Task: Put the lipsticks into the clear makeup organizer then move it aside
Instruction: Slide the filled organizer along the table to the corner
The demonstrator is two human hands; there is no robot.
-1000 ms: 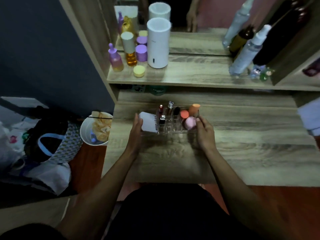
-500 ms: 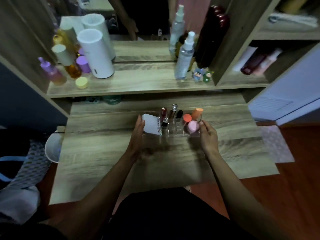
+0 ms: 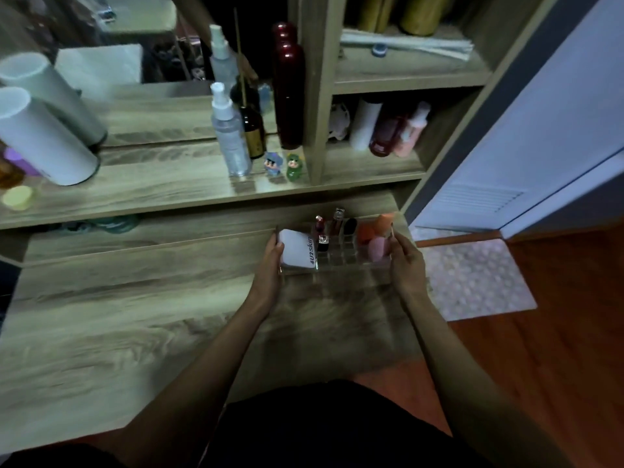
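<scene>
Wooden vanity table (image 3: 135, 315): wide, grained top, filling the left and centre.

Raised shelf (image 3: 152, 190), far side: white cylinder (image 3: 44, 143) at left; clear spray bottle (image 3: 229, 136), dark amber bottle (image 3: 253, 130), tall dark red bottle (image 3: 287, 96) at right.

Clear makeup organizer (image 3: 337, 261): at the table's right end, near the far edge; whether resting or lifted cannot be told.

Left hand (image 3: 268, 268): fingers curled round the organizer's left end, gripping.

Right hand (image 3: 407, 265): fingers closed on the organizer's right end.

White compact (image 3: 299, 248): left compartment, lettered.

Pink sponge (image 3: 378, 249), orange sponge (image 3: 383, 221): right compartment.

Lipsticks (image 3: 322, 231): upright in the middle cells.
</scene>
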